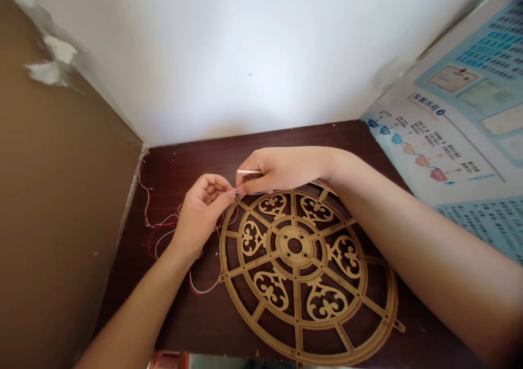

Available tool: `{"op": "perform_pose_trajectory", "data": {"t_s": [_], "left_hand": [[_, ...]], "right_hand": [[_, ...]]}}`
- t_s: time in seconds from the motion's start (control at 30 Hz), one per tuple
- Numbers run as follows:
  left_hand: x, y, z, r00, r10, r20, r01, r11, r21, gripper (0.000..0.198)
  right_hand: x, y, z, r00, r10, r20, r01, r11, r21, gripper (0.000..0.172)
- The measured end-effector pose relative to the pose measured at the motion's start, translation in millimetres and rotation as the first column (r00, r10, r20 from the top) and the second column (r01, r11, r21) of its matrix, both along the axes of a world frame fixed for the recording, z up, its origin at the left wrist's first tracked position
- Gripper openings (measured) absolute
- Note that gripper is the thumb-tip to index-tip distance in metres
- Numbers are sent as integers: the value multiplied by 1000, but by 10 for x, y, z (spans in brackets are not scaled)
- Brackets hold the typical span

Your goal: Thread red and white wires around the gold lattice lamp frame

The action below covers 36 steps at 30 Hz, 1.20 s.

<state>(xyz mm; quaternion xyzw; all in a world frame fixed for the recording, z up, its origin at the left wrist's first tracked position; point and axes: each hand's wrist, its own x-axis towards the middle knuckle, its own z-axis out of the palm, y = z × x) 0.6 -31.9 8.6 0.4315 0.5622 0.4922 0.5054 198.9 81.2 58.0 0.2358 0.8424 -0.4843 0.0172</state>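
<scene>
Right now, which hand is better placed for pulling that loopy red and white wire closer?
Probably the left hand. It's beside the loose red and white wire, while the right hand is farther off, at the far edge of the patterned disc, holding a thin pale stick.

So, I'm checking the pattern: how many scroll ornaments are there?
6 scroll ornaments around the hub: upper left, upper right, left, right, lower left, lower right.

Left hand [200,210], right hand [281,169] pinching, nearly touching.
</scene>
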Motion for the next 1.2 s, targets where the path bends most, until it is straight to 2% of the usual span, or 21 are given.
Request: {"op": "perform_pose_trajectory", "data": {"t_s": [0.17,0.37,0.53,0.67,0.9,1.03,1.2], "left_hand": [[-41,-17,18,997,-76,8,76,997,-16,33],[-76,11,5,989,-141,-36,141,990,20,22],[-103,33,1,992,-117,-54,120,991,57,24],[-119,37,3,987,-84,-140,100,989,111,23],[-123,15,-34,947,-104,-304,164,970,180,18],[-134,33,-52,943,-133,-306,194,965,176,19],[-151,46,-67,956,-164,-243,201,970,139,20]], "right_hand": [[5,13,13,1000,9,-15,-9,1000,-8,16],[5,8,-1,999,37,-8,-37,999,-26,18],[9,23,-17,999,36,12,-36,999,10,23],[28,32,5,998,54,13,-54,998,-14,21],[61,57,21,1000,10,17,-9,999,-45,22],[83,112,-41,1000,7,-15,-8,996,-85,24],[99,144,-54,1000,6,3,-6,998,-62,24]]}}
